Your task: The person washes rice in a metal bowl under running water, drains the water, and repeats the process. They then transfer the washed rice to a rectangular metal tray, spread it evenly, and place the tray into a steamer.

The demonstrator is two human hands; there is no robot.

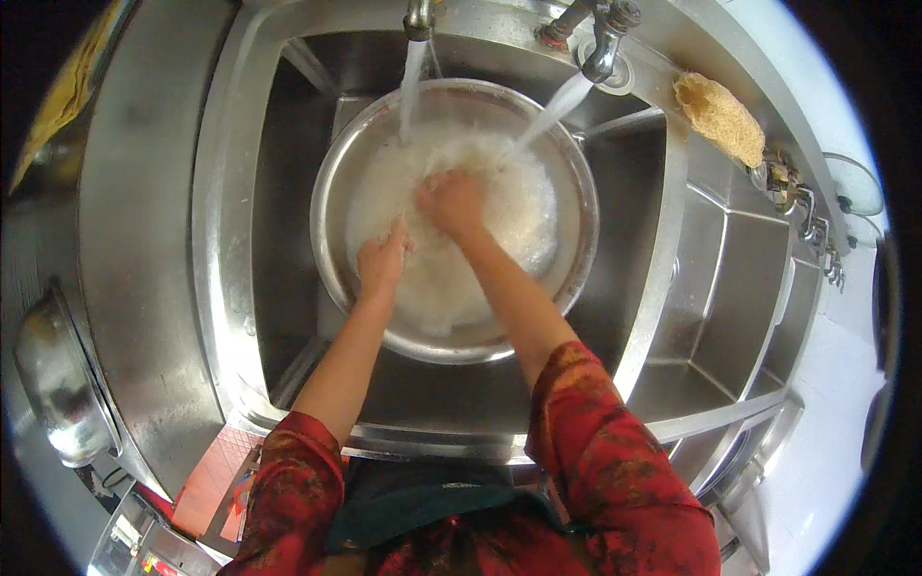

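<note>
A wide round stainless steel basin [323, 194] stands in the sink [288, 230] before me. It holds cloudy water with a pale, grainy mass [529, 223] that looks like rice. My right hand [455, 205], blurred, dips into the water near the middle, its fingertips hidden. To its left, my left hand [382, 263] is at the basin's left side over the water, fingers partly curled; whether it holds anything is unclear. Water pours into the basin from a left faucet [419, 20] and a right faucet [602, 61].
A loofah [720, 119] lies on the back ledge at right. Further sink compartments [742, 281] continue to the right, with more taps [814, 216] behind. At left, a metal bowl [61, 381] leans beside the steel counter [140, 237]. The sink's front rim [432, 441] runs before my body.
</note>
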